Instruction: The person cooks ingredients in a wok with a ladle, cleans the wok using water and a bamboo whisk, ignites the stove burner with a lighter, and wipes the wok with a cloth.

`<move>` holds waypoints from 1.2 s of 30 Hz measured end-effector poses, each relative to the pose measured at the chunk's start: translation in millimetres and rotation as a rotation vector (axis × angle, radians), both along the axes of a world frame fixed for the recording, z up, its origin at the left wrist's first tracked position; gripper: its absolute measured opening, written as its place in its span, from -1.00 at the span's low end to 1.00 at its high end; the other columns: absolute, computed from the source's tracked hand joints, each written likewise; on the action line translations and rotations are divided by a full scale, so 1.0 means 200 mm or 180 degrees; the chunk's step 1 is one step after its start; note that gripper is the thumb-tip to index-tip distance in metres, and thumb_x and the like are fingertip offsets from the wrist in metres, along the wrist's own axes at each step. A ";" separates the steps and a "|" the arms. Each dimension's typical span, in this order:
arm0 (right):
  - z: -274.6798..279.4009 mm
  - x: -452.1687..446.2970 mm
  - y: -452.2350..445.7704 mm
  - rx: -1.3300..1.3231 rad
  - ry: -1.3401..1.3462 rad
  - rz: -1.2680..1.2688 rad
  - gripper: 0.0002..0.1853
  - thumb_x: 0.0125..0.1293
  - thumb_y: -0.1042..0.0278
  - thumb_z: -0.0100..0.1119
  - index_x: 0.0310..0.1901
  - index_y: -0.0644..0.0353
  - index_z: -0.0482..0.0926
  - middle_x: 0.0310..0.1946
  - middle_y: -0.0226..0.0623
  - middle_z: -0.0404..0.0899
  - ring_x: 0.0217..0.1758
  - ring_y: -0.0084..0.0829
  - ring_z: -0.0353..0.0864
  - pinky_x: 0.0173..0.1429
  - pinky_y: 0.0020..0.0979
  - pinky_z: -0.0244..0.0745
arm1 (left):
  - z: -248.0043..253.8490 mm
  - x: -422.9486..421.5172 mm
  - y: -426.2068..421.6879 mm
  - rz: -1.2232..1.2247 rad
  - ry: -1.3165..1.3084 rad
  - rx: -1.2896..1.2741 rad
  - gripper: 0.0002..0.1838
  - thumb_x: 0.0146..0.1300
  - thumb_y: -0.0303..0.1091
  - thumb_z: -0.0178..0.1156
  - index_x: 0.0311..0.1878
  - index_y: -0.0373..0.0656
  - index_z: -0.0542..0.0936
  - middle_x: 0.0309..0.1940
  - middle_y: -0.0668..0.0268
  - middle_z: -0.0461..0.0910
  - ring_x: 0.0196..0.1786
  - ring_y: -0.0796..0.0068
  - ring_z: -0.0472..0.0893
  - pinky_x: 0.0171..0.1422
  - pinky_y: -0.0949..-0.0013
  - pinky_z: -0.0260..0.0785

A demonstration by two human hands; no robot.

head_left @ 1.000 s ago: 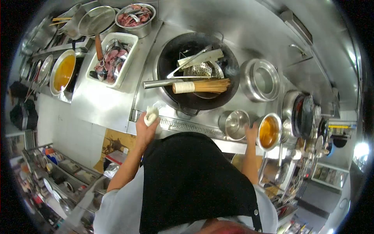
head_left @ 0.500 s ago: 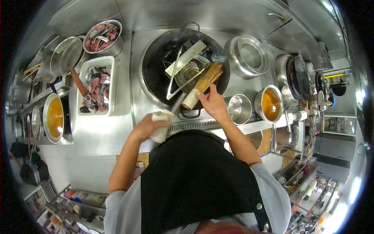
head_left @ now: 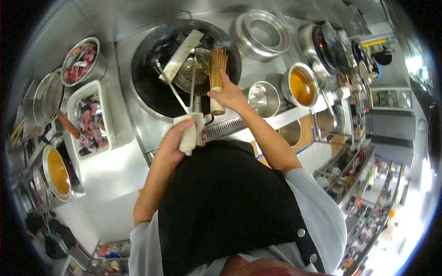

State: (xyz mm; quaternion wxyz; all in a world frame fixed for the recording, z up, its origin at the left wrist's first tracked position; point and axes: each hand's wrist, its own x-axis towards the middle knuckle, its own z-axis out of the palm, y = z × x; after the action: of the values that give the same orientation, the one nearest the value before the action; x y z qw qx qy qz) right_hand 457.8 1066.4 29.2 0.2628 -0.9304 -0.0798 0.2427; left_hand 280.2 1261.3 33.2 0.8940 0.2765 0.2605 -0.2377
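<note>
My left hand [head_left: 174, 139] is closed on a folded white cloth [head_left: 189, 134] at the wok's near edge. The cloth wraps the end of a thick metal handle, apparently that of the perforated skimmer [head_left: 192, 72] in the black wok [head_left: 145, 89]. Two thin metal rods [head_left: 177, 95] form a V just above the cloth. In my right hand [head_left: 230, 97] is a bamboo wok brush [head_left: 217, 69], bristles pointing away from me over the wok's right side, beside the skimmer. A long flat metal strip [head_left: 184, 54] lies slanted across the skimmer's left side.
On the left stand a white basket [head_left: 109, 122] of fish pieces, a metal pot [head_left: 99, 69] with more fish, and a bowl of yellow liquid [head_left: 57, 170]. To the right are stacked steel pots [head_left: 252, 43], a small pot [head_left: 271, 99] and a pot of amber liquid [head_left: 303, 87].
My view has turned, shifting the wok left and up. The brush has gone from slanted to nearly upright in the picture. The cloth-wrapped handle now also stands steeper, close to the brush.
</note>
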 end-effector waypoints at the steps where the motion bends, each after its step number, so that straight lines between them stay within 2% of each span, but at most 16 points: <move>1: -0.02 0.01 -0.02 0.0257 0.0085 -0.0275 0.17 0.19 -0.04 0.41 0.69 0.16 -0.07 0.31 0.28 0.55 0.31 0.08 0.64 0.43 -0.20 0.45 | 0.06 0.03 0.00 -0.0021 0.0054 -0.0005 -0.49 0.43 -0.17 0.25 0.29 -0.32 0.50 0.00 -0.03 0.71 -0.14 0.04 0.75 -0.06 0.06 0.68; 4: -0.09 0.03 -0.14 0.1750 -0.0003 -0.0628 0.10 0.24 0.14 0.40 0.70 0.16 -0.06 0.27 0.09 0.61 0.20 -0.14 0.68 0.36 -0.32 0.48 | 0.06 0.10 0.02 -0.0157 0.0043 0.0361 -0.54 0.37 -0.20 0.32 0.20 -0.30 0.56 -0.09 0.06 0.72 -0.23 0.18 0.73 -0.20 0.15 0.66; 5: 0.11 -0.04 -0.17 0.1892 0.0421 -0.0992 0.06 0.27 0.29 0.38 0.70 0.14 -0.05 0.22 -0.04 0.63 0.13 -0.30 0.66 0.29 -0.40 0.51 | 0.05 0.11 0.04 -0.0230 0.0017 0.0539 -0.55 0.35 -0.21 0.35 0.18 -0.30 0.58 -0.12 0.09 0.72 -0.26 0.23 0.73 -0.23 0.18 0.65; 8: 0.04 -0.14 -0.55 0.2312 0.0108 -0.0813 0.05 0.26 0.28 0.39 0.70 0.14 -0.02 0.20 -0.05 0.63 0.12 -0.34 0.67 0.23 -0.38 0.55 | -0.02 0.11 0.10 -0.0609 -0.0079 0.1047 -0.59 0.23 -0.29 0.47 0.06 -0.28 0.63 -0.23 0.22 0.70 -0.39 0.41 0.68 -0.47 0.30 0.53; 10: -0.04 -0.26 -0.82 0.1836 -0.0697 -0.0751 -0.02 0.26 0.34 0.35 0.68 0.13 0.07 0.17 -0.06 0.65 0.06 -0.34 0.69 0.18 -0.32 0.58 | 0.01 0.09 0.12 -0.0677 -0.0094 0.1329 -0.54 0.16 -0.35 0.48 0.09 -0.33 0.63 -0.18 0.22 0.71 -0.28 0.42 0.70 -0.26 0.34 0.55; 12: -0.06 -0.39 -1.06 0.1162 -0.0565 -0.0915 -0.04 0.24 0.25 0.37 0.65 0.14 0.15 0.18 0.07 0.66 0.12 -0.23 0.71 0.23 -0.29 0.57 | 0.04 0.06 0.11 -0.0602 -0.0233 0.1621 -0.51 0.14 -0.37 0.49 0.13 -0.34 0.62 -0.15 0.22 0.72 -0.21 0.42 0.70 -0.14 0.35 0.56; 13: -0.06 -0.42 -1.15 0.0830 -0.0496 -0.0986 -0.05 0.24 0.20 0.39 0.64 0.14 0.19 0.18 0.14 0.66 0.15 -0.18 0.72 0.25 -0.27 0.57 | 0.06 0.05 0.06 -0.0366 -0.0245 0.1824 -0.54 0.15 -0.31 0.47 0.06 -0.35 0.62 -0.32 0.21 0.69 -0.46 0.39 0.65 -0.40 0.36 0.53; 16: 0.02 -0.39 -1.26 0.0140 0.0614 -0.1241 -0.06 0.20 0.10 0.39 0.60 0.15 0.26 0.18 0.21 0.66 0.25 -0.15 0.70 0.31 -0.30 0.55 | 0.10 0.01 0.05 -0.0502 -0.0272 0.1666 -0.57 0.15 -0.30 0.47 0.02 -0.36 0.63 -0.34 0.20 0.70 -0.45 0.37 0.67 -0.40 0.35 0.54; 17: -0.08 -0.36 -1.34 0.0044 0.0762 -0.1205 -0.05 0.19 -0.05 0.36 0.60 0.11 0.28 0.16 0.18 0.68 0.31 -0.10 0.67 0.36 -0.26 0.52 | 0.11 0.00 0.04 -0.0510 -0.0211 0.1610 -0.58 0.15 -0.30 0.47 0.01 -0.36 0.64 -0.35 0.19 0.70 -0.46 0.37 0.67 -0.41 0.35 0.54; 20: -0.24 -0.24 -1.37 -0.0247 0.0393 -0.0820 -0.08 0.22 -0.16 0.30 0.58 0.06 0.32 0.16 0.14 0.69 0.30 0.00 0.67 0.37 -0.16 0.52 | 0.15 -0.03 -0.05 -0.0397 -0.0145 0.1408 -0.62 0.17 -0.30 0.46 -0.04 -0.36 0.64 -0.40 0.16 0.69 -0.47 0.34 0.69 -0.43 0.32 0.57; 21: -0.24 -0.19 -1.35 -0.0423 0.0388 -0.0733 -0.17 0.22 0.00 0.29 0.52 0.12 0.40 0.22 0.15 0.65 0.28 0.03 0.68 0.35 -0.17 0.53 | 0.16 -0.04 -0.10 -0.0403 -0.0138 0.1423 -0.61 0.17 -0.30 0.46 -0.04 -0.37 0.64 -0.40 0.15 0.69 -0.47 0.34 0.69 -0.43 0.31 0.57; 24: -0.39 -0.08 -1.39 -0.0621 0.0082 -0.0361 -0.23 0.26 -0.21 0.23 0.44 0.03 0.51 0.18 0.14 0.67 0.31 0.10 0.63 0.39 -0.05 0.51 | 0.20 -0.02 -0.24 -0.0251 0.0083 0.1485 -0.64 0.17 -0.37 0.48 -0.04 -0.32 0.61 -0.42 0.22 0.67 -0.49 0.38 0.67 -0.46 0.32 0.57; 28: -0.24 -0.03 -1.42 -0.0643 -0.0128 -0.0461 -0.47 0.34 -0.08 0.19 0.22 0.05 0.67 0.05 0.08 0.72 0.18 0.06 0.70 0.27 -0.03 0.58 | 0.17 -0.03 -0.36 -0.0187 -0.0111 0.1335 -0.55 0.18 -0.32 0.43 0.08 -0.36 0.59 -0.33 0.12 0.68 -0.46 0.29 0.67 -0.42 0.27 0.58; 32: -0.40 0.16 -1.56 -0.1077 -0.1146 -0.0927 -0.59 0.35 -0.02 0.25 -0.03 0.17 0.74 0.02 0.04 0.74 0.11 0.06 0.74 0.23 0.02 0.63 | 0.24 -0.07 -0.44 -0.0120 -0.0186 0.1399 -0.44 0.15 -0.29 0.42 0.16 -0.40 0.54 -0.19 0.04 0.68 -0.35 0.27 0.67 -0.43 0.26 0.55; 33: -0.36 0.20 -1.57 -0.1018 -0.0705 -0.0844 -0.57 0.34 0.02 0.28 -0.06 0.29 0.72 -0.04 0.17 0.73 0.14 0.10 0.72 0.23 -0.01 0.61 | 0.25 -0.08 -0.45 -0.0084 -0.0252 0.1310 -0.41 0.14 -0.28 0.42 0.18 -0.42 0.52 -0.17 0.02 0.67 -0.35 0.27 0.67 -0.43 0.27 0.54; 36: -0.65 0.33 -1.66 -0.1185 -0.0495 -0.0140 -0.58 0.35 -0.01 0.26 -0.17 0.29 0.72 -0.07 0.11 0.75 0.11 0.12 0.73 0.22 0.02 0.62 | 0.30 -0.10 -0.51 0.0098 -0.0434 0.1033 -0.34 0.14 -0.25 0.41 0.23 -0.46 0.48 -0.10 -0.04 0.65 -0.34 0.28 0.65 -0.45 0.28 0.51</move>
State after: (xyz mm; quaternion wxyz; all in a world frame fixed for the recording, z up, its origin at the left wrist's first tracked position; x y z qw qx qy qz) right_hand 523.9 734.6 -100.2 0.0846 -0.9804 -0.0333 0.1749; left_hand 259.7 1159.6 94.0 0.8567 0.4287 0.2384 -0.1596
